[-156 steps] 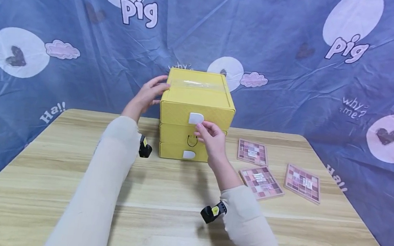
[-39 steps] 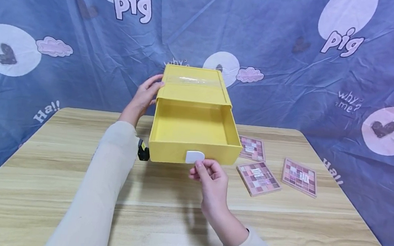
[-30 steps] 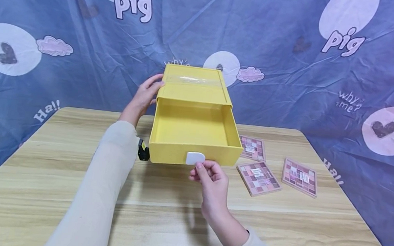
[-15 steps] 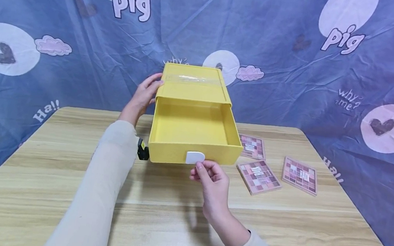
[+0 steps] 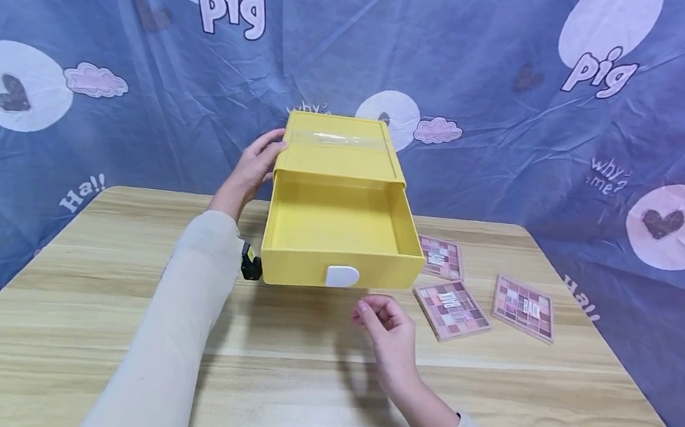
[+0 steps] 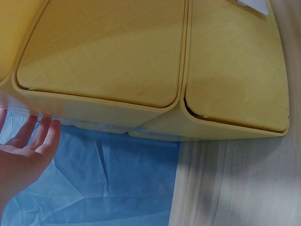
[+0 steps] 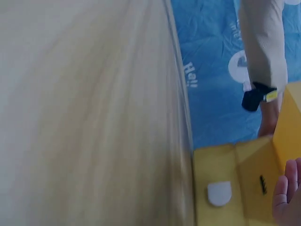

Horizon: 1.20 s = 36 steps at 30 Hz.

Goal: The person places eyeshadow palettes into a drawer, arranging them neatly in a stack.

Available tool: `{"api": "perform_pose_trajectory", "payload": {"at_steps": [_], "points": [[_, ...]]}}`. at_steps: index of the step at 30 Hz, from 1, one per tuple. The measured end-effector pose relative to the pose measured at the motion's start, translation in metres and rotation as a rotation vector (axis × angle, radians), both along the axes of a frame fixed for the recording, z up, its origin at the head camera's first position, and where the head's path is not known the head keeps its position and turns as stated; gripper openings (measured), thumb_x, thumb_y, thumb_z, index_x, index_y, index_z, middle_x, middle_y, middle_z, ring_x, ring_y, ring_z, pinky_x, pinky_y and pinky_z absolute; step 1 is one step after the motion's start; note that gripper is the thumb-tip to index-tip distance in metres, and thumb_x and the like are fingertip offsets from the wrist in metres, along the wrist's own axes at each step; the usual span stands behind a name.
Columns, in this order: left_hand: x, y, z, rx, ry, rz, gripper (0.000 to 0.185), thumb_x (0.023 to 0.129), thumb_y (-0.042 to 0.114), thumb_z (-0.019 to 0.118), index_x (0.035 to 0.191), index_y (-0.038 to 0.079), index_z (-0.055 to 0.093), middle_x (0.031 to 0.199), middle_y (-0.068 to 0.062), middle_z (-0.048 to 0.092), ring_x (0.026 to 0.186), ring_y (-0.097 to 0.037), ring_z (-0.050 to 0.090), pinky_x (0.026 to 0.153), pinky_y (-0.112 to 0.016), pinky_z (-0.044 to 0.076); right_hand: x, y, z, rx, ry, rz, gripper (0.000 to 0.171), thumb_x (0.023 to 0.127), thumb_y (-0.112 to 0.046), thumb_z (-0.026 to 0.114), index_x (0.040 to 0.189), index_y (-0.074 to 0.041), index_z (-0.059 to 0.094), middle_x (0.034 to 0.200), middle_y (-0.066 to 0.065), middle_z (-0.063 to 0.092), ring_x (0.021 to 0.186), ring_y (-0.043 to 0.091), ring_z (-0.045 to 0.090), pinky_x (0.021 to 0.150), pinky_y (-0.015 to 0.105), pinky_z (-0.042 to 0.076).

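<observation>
A yellow stacked drawer unit (image 5: 336, 160) stands at the back middle of the table, with clear tape across its top. Its top drawer (image 5: 298, 268) is pulled far out, and I see nothing inside it. A white pull tab (image 5: 343, 277) sits on the drawer front. My left hand (image 5: 249, 169) rests against the unit's left side; in the left wrist view its fingers (image 6: 49, 136) reach up along that side without curling round it. Just below and right of the tab, apart from it, my right hand (image 5: 393, 335) has loosely curled fingers and holds nothing.
Three pink makeup palettes lie right of the unit: one partly behind the drawer (image 5: 444, 259), one nearer (image 5: 452, 310), one farther right (image 5: 524, 308). A lower drawer's white tab (image 7: 219, 193) shows in the right wrist view. A blue printed cloth (image 5: 493, 61) hangs behind the table.
The top drawer was shut and has been pulled out towards me by its tab. Within the last half second my right hand let go of the tab and moved down and right. The left hand stayed.
</observation>
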State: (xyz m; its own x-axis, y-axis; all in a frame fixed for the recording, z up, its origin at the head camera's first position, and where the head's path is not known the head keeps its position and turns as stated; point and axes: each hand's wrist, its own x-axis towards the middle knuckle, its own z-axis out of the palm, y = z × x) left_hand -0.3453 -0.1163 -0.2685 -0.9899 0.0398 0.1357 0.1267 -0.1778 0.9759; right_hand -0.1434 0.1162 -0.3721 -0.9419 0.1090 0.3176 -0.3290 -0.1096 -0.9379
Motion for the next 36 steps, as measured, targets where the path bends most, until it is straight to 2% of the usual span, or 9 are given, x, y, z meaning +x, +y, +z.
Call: {"api": "perform_pose_trajectory", "payload": {"at_steps": [4, 8, 11, 15, 18, 26, 29, 31, 36], "points": [[0.001, 0.001, 0.000, 0.003, 0.007, 0.009, 0.046, 0.084, 0.022, 0.053, 0.128, 0.016, 0.042, 0.109, -0.006, 0.046, 0.098, -0.021, 0.047, 0.084, -0.037, 0.036, -0.023, 0.025, -0.040, 0.025, -0.009, -0.018, 0.012, 0.081, -0.010, 0.060, 0.090, -0.002, 0.058, 0.077, 0.010, 0.061, 0.068, 0.019, 0.059, 0.063, 0.028, 0.048], [0.001, 0.002, -0.001, 0.011, 0.011, 0.016, 0.045, 0.084, 0.021, 0.053, 0.128, 0.016, 0.042, 0.109, -0.006, 0.047, 0.099, -0.021, 0.047, 0.084, -0.037, 0.036, -0.036, 0.045, -0.058, 0.035, 0.023, -0.012, 0.016, 0.080, -0.010, 0.061, 0.092, -0.001, 0.057, 0.080, 0.011, 0.060, 0.068, 0.019, 0.058, 0.062, 0.026, 0.047], [0.001, 0.002, -0.002, 0.017, 0.008, 0.021, 0.045, 0.084, 0.021, 0.053, 0.128, 0.016, 0.043, 0.109, -0.007, 0.047, 0.099, -0.021, 0.047, 0.084, -0.038, 0.036, -0.029, 0.051, -0.040, 0.063, 0.047, -0.019, 0.020, 0.078, -0.005, 0.061, 0.094, 0.005, 0.056, 0.080, 0.011, 0.060, 0.069, 0.016, 0.057, 0.062, 0.023, 0.047], [0.000, 0.002, -0.003, 0.026, 0.004, 0.026, 0.045, 0.084, 0.021, 0.053, 0.128, 0.016, 0.043, 0.109, -0.007, 0.047, 0.099, -0.021, 0.047, 0.083, -0.037, 0.036, -0.015, 0.051, -0.002, 0.183, -0.033, -0.088, 0.026, 0.076, 0.000, 0.061, 0.096, 0.012, 0.051, 0.082, 0.010, 0.059, 0.070, 0.010, 0.055, 0.063, 0.019, 0.044], [-0.001, 0.002, -0.003, 0.022, 0.007, 0.029, 0.045, 0.084, 0.021, 0.053, 0.128, 0.016, 0.043, 0.109, -0.006, 0.047, 0.098, -0.020, 0.047, 0.083, -0.037, 0.037, -0.011, 0.055, 0.015, 0.301, -0.134, -0.120, 0.029, 0.076, 0.000, 0.061, 0.099, 0.012, 0.049, 0.087, 0.013, 0.057, 0.072, 0.007, 0.053, 0.065, 0.018, 0.043], [0.000, 0.002, -0.001, 0.028, 0.002, 0.039, 0.045, 0.084, 0.021, 0.054, 0.127, 0.016, 0.044, 0.108, -0.006, 0.048, 0.097, -0.019, 0.048, 0.085, -0.037, 0.036, -0.024, 0.084, 0.009, 0.438, -0.148, -0.144, 0.034, 0.077, -0.004, 0.063, 0.105, 0.008, 0.049, 0.095, 0.020, 0.054, 0.077, 0.009, 0.050, 0.068, 0.017, 0.041], [0.001, 0.002, -0.001, 0.022, 0.001, 0.043, 0.045, 0.084, 0.021, 0.054, 0.127, 0.016, 0.044, 0.109, -0.006, 0.047, 0.097, -0.019, 0.047, 0.084, -0.037, 0.036, -0.027, 0.093, 0.010, 0.498, -0.194, -0.159, 0.041, 0.077, -0.010, 0.064, 0.108, 0.009, 0.046, 0.101, 0.023, 0.050, 0.084, 0.016, 0.050, 0.070, 0.018, 0.041], [0.000, 0.002, -0.002, 0.022, 0.001, 0.042, 0.045, 0.084, 0.022, 0.054, 0.127, 0.016, 0.044, 0.109, -0.006, 0.047, 0.096, -0.018, 0.047, 0.084, -0.036, 0.036, -0.038, 0.108, -0.007, 0.537, -0.181, -0.171, 0.045, 0.077, -0.017, 0.066, 0.110, 0.006, 0.046, 0.103, 0.021, 0.049, 0.087, 0.019, 0.049, 0.070, 0.018, 0.041], [-0.001, 0.003, -0.004, 0.022, 0.007, 0.045, 0.045, 0.084, 0.021, 0.054, 0.127, 0.016, 0.044, 0.106, -0.004, 0.047, 0.093, -0.016, 0.048, 0.083, -0.035, 0.037, -0.066, 0.149, -0.053, 0.665, -0.139, -0.241, 0.068, 0.069, -0.045, 0.067, 0.117, -0.002, 0.043, 0.108, 0.013, 0.048, 0.097, 0.024, 0.044, 0.079, 0.034, 0.038]]}}
